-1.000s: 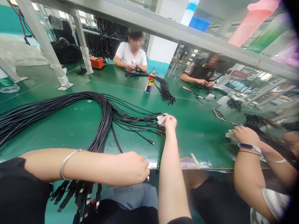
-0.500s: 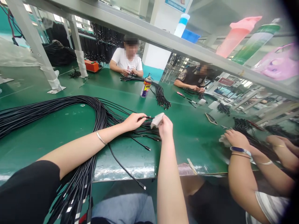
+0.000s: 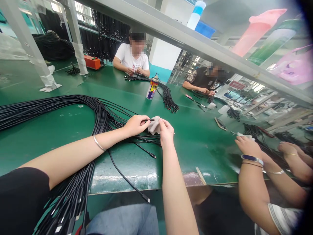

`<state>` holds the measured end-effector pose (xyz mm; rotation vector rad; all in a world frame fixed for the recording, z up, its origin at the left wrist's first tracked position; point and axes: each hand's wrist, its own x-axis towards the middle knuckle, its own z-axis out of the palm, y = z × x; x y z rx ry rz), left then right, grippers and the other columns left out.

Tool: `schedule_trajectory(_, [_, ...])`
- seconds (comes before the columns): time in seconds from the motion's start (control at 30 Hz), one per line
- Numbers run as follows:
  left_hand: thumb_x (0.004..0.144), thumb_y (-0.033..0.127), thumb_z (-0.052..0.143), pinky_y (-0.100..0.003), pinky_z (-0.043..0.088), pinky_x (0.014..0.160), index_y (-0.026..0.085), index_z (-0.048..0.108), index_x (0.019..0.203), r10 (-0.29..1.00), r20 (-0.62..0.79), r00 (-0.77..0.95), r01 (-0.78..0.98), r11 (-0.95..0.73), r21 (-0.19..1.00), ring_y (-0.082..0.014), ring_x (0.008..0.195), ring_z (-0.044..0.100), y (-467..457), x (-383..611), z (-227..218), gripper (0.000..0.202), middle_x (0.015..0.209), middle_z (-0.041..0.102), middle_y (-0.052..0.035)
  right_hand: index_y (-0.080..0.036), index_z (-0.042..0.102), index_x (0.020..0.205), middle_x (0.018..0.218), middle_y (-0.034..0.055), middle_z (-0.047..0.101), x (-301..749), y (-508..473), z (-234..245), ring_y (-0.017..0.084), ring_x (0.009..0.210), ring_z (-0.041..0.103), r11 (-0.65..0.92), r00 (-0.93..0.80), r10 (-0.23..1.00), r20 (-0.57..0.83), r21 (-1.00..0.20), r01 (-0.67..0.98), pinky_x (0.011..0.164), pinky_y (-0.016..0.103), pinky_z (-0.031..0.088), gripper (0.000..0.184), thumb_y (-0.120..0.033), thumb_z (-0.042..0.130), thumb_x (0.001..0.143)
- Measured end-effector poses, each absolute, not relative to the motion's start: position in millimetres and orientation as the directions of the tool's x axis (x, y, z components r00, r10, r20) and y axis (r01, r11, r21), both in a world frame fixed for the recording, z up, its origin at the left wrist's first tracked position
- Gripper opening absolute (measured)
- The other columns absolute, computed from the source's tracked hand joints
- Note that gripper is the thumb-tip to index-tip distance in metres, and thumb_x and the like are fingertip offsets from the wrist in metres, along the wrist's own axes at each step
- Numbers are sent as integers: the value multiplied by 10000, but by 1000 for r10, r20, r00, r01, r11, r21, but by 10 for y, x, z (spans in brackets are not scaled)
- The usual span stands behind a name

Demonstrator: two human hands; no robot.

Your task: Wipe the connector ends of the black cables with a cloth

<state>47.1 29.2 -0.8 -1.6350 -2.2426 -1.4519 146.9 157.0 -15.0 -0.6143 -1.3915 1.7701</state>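
Note:
My left hand (image 3: 137, 125) pinches a black cable close to its plug end (image 3: 151, 119). A pale cloth (image 3: 154, 126) is held between the fingers of my right hand (image 3: 167, 131), right up against that plug. Below both hands lies a thick bundle of black cables (image 3: 99, 114), bent across the green table and hanging over its front edge by my left arm. One loose cable end (image 3: 146, 197) dangles past the edge in front of me. Another plug (image 3: 153, 155) rests on the tabletop beneath my hands.
A spray can (image 3: 152, 88) stands beyond my hands, near another cable bundle (image 3: 168, 99). Two people work across the green table (image 3: 117, 169). At right, a co-worker's hand (image 3: 246, 145) holds a white cloth. A metal shelf beam (image 3: 171, 31) crosses overhead; an orange box (image 3: 92, 62) sits far left.
The cloth in my right hand has moved left onto the plug held by my left hand. My view has shifted slightly. The loose cables lie much as before.

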Motion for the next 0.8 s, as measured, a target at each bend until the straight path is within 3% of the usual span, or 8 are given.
schedule_trajectory(0.2, [899, 301, 489, -211, 298, 549, 153, 673, 827, 772, 478, -418, 785, 42, 618, -95, 543, 432, 301, 482, -10, 248, 605, 541, 15, -162, 715, 808, 805, 34, 722, 1483, 1495, -105, 160, 737, 639, -85, -650, 752, 114, -960, -267, 697, 276, 503, 299, -393, 759, 624])
schedule_trajectory(0.5, [902, 324, 478, -212, 330, 563, 155, 693, 926, 765, 477, -433, 764, 31, 644, -105, 564, 462, 330, 433, -69, 274, 649, 584, 2, -147, 692, 790, 778, 44, 722, 1508, 1532, -67, 155, 696, 651, -286, -669, 743, -4, -906, -312, 643, 262, 512, 295, -356, 788, 605])
schedule_trajectory(0.8, [905, 343, 459, -224, 343, 566, 164, 690, 926, 787, 475, -392, 782, 14, 623, -126, 572, 499, 321, 427, -56, 293, 662, 619, -8, -153, 742, 797, 796, 49, 742, 1512, 1473, -36, 185, 734, 676, -127, -686, 722, 92, -957, -262, 699, 304, 547, 219, -314, 707, 653])
